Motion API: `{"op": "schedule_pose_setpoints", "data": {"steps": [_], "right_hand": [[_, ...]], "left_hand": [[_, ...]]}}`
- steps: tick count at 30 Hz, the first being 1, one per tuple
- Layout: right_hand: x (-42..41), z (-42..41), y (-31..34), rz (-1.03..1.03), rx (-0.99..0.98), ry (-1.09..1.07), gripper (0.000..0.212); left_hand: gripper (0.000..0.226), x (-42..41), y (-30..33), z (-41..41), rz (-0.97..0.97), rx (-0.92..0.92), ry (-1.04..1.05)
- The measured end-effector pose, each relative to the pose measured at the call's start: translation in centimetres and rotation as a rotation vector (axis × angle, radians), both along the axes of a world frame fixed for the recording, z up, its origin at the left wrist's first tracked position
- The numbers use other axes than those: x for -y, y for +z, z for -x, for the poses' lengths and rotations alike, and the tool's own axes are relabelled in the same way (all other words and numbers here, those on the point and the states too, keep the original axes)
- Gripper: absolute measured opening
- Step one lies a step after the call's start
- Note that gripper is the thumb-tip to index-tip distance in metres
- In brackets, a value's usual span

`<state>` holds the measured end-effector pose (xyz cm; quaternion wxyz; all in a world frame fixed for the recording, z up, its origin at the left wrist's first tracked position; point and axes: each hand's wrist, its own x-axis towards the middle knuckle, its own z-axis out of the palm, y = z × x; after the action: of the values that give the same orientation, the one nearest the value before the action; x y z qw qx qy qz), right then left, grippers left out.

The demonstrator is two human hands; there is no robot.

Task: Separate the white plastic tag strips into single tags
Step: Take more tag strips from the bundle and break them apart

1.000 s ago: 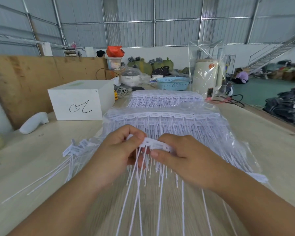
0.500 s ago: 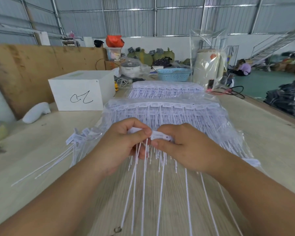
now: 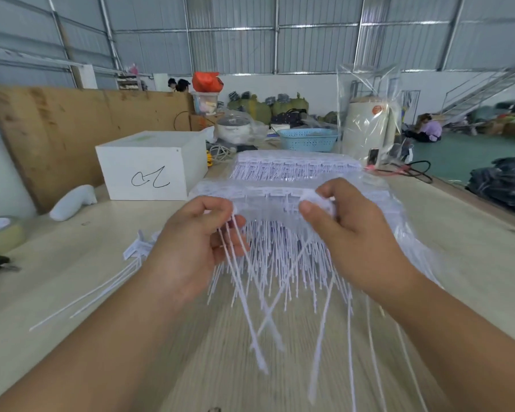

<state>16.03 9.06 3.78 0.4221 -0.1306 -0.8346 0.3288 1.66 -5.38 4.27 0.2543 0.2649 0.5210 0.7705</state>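
Head cam, L to R: tape roll (image 3: 0, 234) sitting at far left edge of table (image 3: 57, 281), loose single tags (image 3: 101, 286) lying beside it w/ white box (image 3: 149, 165) behind. Left hand (image 3: 191, 248) is pinching a few tag heads, tails hanging blurred; right hand (image 3: 348, 230) is gripping another bunch, hands apart. Bagged tag strips (image 3: 280, 200) are lying on table just behind both hands, blue basket (image 3: 308, 139) farther back.
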Motion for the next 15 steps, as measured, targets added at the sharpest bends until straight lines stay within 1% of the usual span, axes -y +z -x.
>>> {"op": "schedule_pose_setpoints", "data": {"steps": [1, 3, 5, 6, 9, 10, 12, 14, 15], "right_hand": [[0.1, -0.1, -0.3, 0.000, 0.078, 0.076, 0.018], [0.5, 0.1, -1.1, -0.108, 0.238, 0.157, 0.038], [0.9, 0.6, -1.5, -0.252, 0.323, 0.158, 0.052], [1.0, 0.7, -1.5, -0.285, 0.350, 0.149, 0.055], [1.0, 0.7, -1.3, -0.288, 0.419, 0.151, 0.066], [1.0, 0.6, -1.3, -0.289, 0.435, 0.156, 0.068], [1.2, 0.7, -1.4, -0.293, 0.447, 0.158, 0.069], [1.2, 0.7, -1.4, -0.256, 0.431, 0.171, 0.067], [1.1, 0.7, -1.4, -0.233, 0.420, 0.181, 0.062]], "left_hand": [[0.016, 0.0, -0.1, -0.3, 0.037, -0.041, -0.026], [0.022, -0.4, -0.4, -1.1, 0.093, -0.136, -0.116], [0.028, -0.6, -0.7, -1.7, 0.118, -0.225, -0.241], [0.027, -0.6, -0.8, -1.7, 0.121, -0.245, -0.287], [0.016, -0.4, -0.9, -1.5, 0.134, -0.273, -0.367], [0.011, -0.4, -1.0, -1.6, 0.158, -0.317, -0.378], [0.012, -0.6, -1.4, -1.8, 0.193, -0.395, -0.356], [0.014, -0.9, -1.7, -1.8, 0.174, -0.381, -0.314], [0.015, -1.0, -1.7, -1.8, 0.150, -0.349, -0.287]]}}
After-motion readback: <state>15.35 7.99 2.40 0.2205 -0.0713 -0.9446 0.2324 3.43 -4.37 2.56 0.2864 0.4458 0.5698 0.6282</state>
